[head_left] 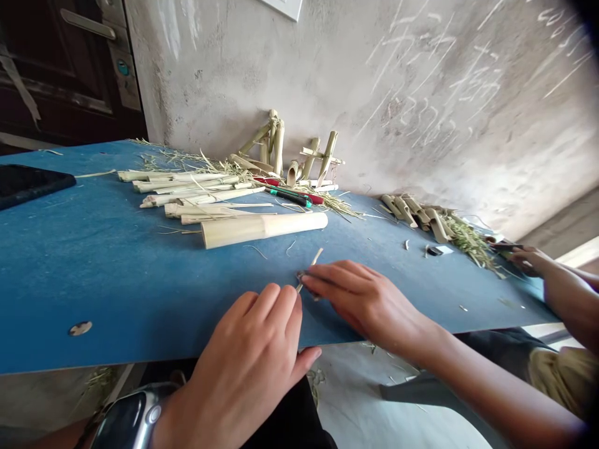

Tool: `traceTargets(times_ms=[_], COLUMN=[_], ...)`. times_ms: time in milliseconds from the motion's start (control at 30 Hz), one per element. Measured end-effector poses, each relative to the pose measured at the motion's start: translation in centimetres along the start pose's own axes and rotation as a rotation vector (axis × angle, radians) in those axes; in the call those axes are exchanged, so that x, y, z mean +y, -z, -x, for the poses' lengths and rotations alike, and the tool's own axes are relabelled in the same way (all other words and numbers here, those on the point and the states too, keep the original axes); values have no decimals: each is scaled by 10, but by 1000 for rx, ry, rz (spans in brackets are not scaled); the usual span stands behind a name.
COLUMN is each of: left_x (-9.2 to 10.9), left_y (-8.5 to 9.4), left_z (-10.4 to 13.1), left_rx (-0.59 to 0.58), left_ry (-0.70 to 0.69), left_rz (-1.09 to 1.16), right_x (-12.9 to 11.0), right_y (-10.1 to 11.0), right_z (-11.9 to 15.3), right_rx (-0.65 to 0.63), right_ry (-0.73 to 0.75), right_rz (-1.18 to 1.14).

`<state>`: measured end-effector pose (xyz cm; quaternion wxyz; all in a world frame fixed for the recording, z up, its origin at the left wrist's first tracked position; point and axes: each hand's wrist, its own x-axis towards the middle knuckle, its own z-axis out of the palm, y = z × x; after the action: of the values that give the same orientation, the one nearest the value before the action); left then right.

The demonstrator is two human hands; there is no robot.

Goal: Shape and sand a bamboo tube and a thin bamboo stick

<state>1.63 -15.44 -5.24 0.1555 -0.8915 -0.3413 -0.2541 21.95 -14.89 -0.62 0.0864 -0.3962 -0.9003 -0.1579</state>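
Observation:
Near the table's front edge, a thin pale strip (317, 256) of plant stalk sticks up between my two hands. My left hand (255, 340) is closed on the strip's lower end, its thumb lying apart along the table edge. My right hand (362, 296) is pinched around a small dark metal-looking tool (301, 274), pressed close to the strip; its kind is mostly hidden by the fingers. Just beyond my hands lies a thick peeled bamboo-like tube (262, 229).
Behind lie several split stalks (201, 194), a black-and-teal cutter (289, 197), a red-handled tool (314, 199) and small stalk structures (276, 146) by the wall. A black phone (32, 184) is at left. Another person's hand (531, 259) works at right, near cut tubes (412, 212) and shavings.

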Motion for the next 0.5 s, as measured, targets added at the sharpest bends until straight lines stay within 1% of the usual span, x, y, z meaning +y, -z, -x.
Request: traceTargets(times_ms=[33,100,167,300,400,500], left_x=[0,0,-1,0,0,0], left_y=[-1,-1,-1,0,0,0], left_z=[0,-1,-2,-4,-3,-4], left_rx=[-3,-9,-18,-9,-17,-27], left_ry=[4,6,7,8,21,25], left_rz=[2,13,23,36,47,58], right_x=[1,4,8,9,11,16], right_y=[-2,-3,-3,-1,-2,-4], right_z=[-1,-3,-4,-2,-2,-4], right_rx=[-41,-84,-78,-87,-20,-57], right_ry=[25,5,-21,50,-21,14], right_rz=[-21,-48,-74,-168,-166,-275])
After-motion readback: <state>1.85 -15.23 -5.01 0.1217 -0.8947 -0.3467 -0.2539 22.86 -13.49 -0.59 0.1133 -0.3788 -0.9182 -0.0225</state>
